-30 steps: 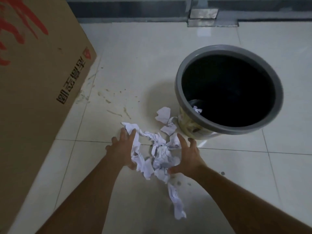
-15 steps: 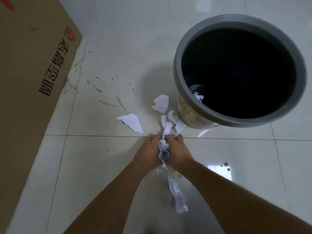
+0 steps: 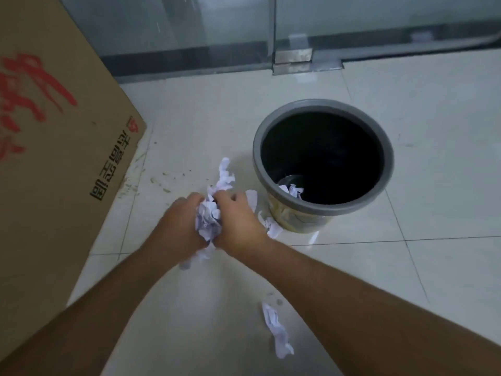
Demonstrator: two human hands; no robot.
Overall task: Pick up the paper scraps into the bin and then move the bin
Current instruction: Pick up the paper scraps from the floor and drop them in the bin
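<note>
Both hands (image 3: 208,226) pressed together around paper scraps (image 3: 207,218); cardboard box (image 3: 54,147) print unreadable.

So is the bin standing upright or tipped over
Upright. The bin stands on its base on the floor, its round mouth facing up, a few scraps inside.

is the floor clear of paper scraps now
No, one scrap lies near the right arm and others sit by the bin.

On your left, the cardboard box (image 3: 54,147) carries black Chinese characters (upside down from your view, not legible), a small red logo and red brush-script.
</note>
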